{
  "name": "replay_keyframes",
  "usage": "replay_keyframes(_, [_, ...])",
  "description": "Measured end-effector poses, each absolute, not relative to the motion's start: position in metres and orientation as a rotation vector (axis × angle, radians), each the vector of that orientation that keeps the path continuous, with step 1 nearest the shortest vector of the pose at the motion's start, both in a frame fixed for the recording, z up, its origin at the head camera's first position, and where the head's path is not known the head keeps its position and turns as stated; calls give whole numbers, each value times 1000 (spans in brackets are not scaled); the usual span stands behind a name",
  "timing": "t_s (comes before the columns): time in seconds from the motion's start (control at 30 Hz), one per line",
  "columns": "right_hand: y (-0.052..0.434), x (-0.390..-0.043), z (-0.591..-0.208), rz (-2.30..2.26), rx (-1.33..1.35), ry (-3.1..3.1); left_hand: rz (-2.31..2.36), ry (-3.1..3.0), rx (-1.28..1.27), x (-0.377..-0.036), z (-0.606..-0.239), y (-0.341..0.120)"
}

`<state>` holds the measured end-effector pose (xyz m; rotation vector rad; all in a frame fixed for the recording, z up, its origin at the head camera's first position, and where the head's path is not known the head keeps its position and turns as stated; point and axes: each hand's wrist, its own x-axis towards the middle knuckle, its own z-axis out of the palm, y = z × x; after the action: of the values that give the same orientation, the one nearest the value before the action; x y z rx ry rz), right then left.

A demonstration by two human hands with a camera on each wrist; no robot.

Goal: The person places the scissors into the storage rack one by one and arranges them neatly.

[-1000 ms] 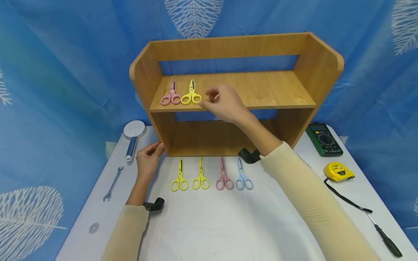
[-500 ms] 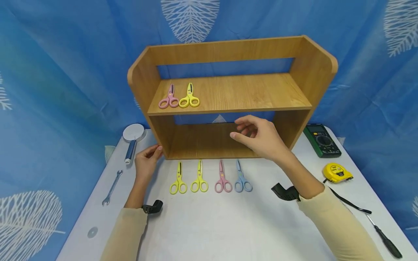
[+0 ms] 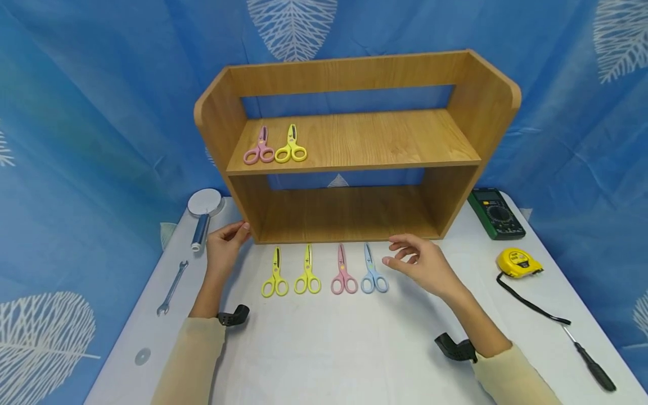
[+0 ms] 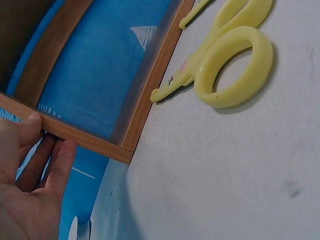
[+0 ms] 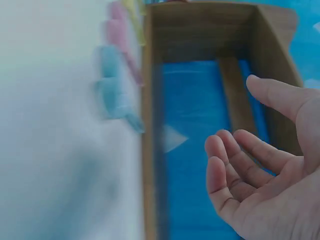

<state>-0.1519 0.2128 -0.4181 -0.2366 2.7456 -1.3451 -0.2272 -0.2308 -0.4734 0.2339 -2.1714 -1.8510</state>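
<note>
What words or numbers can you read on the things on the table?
None can be read.
Green multimeter: markings round its dial are too small.
Yellow tape measure: its label is too small.
Scissors on the table, like the blue scissors: small dark marks near the blades, too small or blurred.

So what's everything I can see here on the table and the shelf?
Wooden shelf: one, brown, back of table.
Scissors on shelf: two, pink and yellow, upper board, left.
Scissors on table: four, yellow, yellow, pink, blue, in a row before the shelf.
Torch: one, silver, left.
Spanner: one, grey, left.
Washer: one, near left corner.
Multimeter: one, green, right.
Tape measure: one, yellow, right.
Screwdriver: one, black, right edge.
Left hand: touches the shelf's lower left corner.
Right hand: open, beside the blue scissors.
</note>
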Motion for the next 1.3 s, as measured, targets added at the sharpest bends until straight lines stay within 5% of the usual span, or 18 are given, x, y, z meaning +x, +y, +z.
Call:
replay_keyframes(0.57, [204, -149, -476, -1272, -129, 2617, -1847, -2156, 318, -227, -472, -226])
replay_keyframes(1.3, [205, -146, -464, -1345, -123, 2639, -1878, -2141, 311, -227, -472, -228])
